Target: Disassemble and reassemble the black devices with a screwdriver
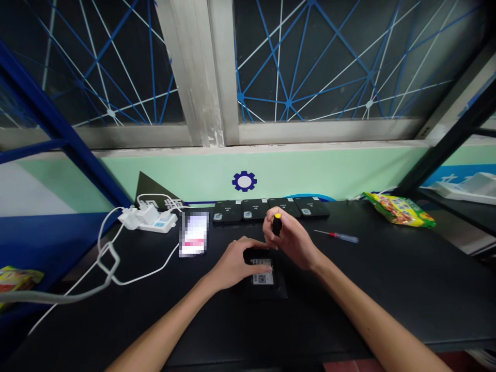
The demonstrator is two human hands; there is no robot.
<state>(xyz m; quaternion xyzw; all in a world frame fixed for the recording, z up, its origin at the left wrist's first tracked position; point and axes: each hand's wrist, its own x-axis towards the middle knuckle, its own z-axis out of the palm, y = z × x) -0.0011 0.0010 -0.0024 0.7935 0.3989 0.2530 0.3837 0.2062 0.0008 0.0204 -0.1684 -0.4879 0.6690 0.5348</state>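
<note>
A flat black box-shaped device [278, 291] lies on the black table, with a white printed label [262, 278] facing up. My left hand [234, 262] grips it from the left, thumb across the label and fingers along the far edge. Above its far right corner, my right hand [291, 238] is closed round the upright handle of a screwdriver [276, 225], black with a yellow end. The screwdriver's tip is hidden behind my fingers, so I cannot tell what it touches.
Several similar black devices [228, 212] stand in a row along the wall. A second screwdriver [344, 237] with a clear handle lies right. Left are a lit phone [194, 234] and a white power strip [158, 222] with cables. A yellow-green snack bag [401, 208] lies far right.
</note>
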